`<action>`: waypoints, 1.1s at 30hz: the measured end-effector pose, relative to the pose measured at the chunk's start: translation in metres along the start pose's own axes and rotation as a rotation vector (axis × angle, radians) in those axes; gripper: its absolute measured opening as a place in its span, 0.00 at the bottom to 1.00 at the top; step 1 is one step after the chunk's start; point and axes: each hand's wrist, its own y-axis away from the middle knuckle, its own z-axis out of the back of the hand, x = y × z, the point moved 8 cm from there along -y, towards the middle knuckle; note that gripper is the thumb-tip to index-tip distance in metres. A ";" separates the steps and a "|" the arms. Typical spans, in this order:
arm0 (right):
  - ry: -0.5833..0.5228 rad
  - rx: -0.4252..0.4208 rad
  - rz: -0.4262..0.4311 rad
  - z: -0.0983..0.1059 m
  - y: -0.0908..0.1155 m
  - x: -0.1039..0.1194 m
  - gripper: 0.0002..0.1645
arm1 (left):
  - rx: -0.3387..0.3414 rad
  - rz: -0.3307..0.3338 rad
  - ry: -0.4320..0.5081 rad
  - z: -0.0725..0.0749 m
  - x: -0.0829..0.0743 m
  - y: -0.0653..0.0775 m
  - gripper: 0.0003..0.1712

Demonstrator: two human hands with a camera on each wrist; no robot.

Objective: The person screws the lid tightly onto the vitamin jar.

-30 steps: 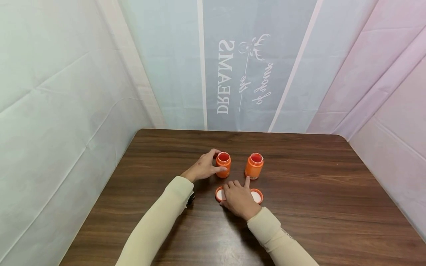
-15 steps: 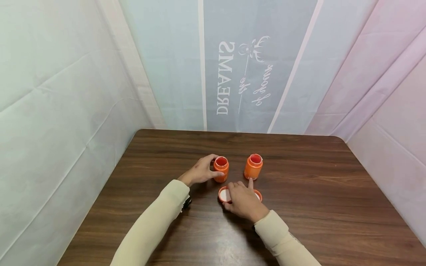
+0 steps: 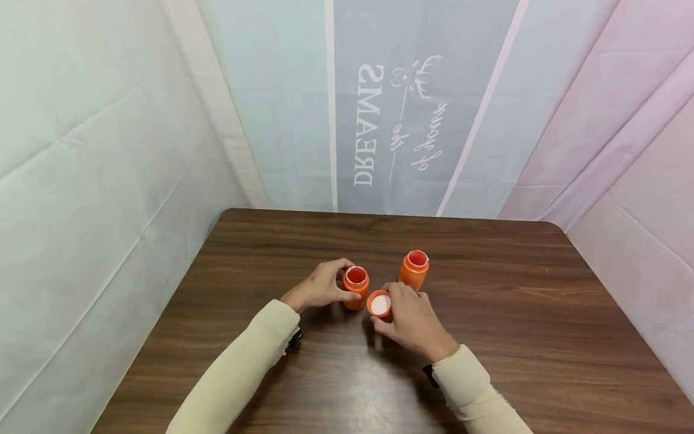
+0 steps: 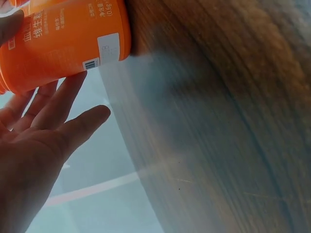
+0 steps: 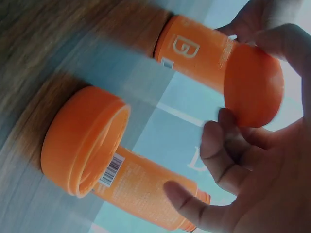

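Observation:
My left hand (image 3: 318, 286) grips an open orange bottle (image 3: 355, 298) that stands upright, its thumb on the near side. In the left wrist view that bottle (image 4: 63, 41) shows white print and a barcode label. Beside its right side my right hand (image 3: 416, 319) pinches an orange lid (image 3: 380, 304) above the table, white inner face showing in the head view. A second open orange bottle (image 3: 412, 274) stands behind the right hand, partly covered by it. The other lid (image 5: 80, 141) lies on the table in the right wrist view; the hand hides it in the head view.
The dark wood-grain table (image 3: 515, 313) reaches back to a printed cloth (image 3: 401, 181) with mirrored lettering. Pale cloth walls (image 3: 97, 181) flank both sides. A dark band (image 3: 295, 337) shows at the left wrist.
My right hand has lifted the left lid off the table and tilted it toward the bottle. The left hand has drawn its bottle nearer and slightly left.

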 end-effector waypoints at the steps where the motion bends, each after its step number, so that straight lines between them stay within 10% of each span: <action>1: -0.007 -0.012 -0.001 0.002 0.000 -0.001 0.34 | 0.005 -0.008 -0.001 0.000 -0.001 0.001 0.30; 33: -0.276 -0.081 -0.017 0.010 0.001 -0.012 0.34 | 0.050 -0.054 0.050 -0.019 -0.006 0.012 0.32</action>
